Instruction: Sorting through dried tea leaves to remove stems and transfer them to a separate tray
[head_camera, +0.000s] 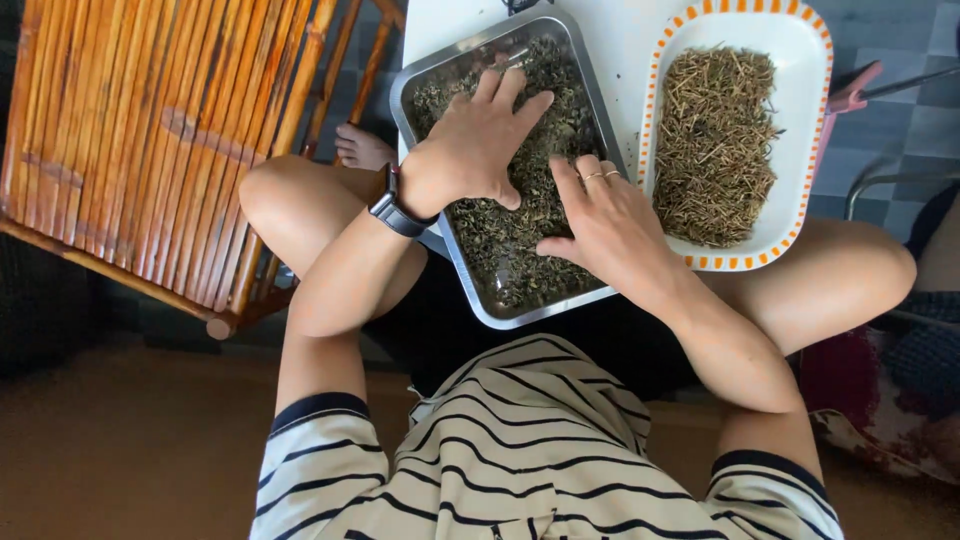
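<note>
Both hands work in the metal tray (596, 98) of dried leaves (500, 245), its length running away from the person: left hand (478, 140) spread flat farther in, right hand (603, 225) open, fingertips nearer.

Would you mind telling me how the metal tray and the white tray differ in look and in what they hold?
The metal tray is shiny, square-cornered steel; the white tray is rounded with an orange dashed rim. The metal tray holds dark crumbled leaves, the white tray pale straw-like stems. The left hand and right hand rest in the metal tray; none touches the white tray. Both sit side by side on the white table.
</note>
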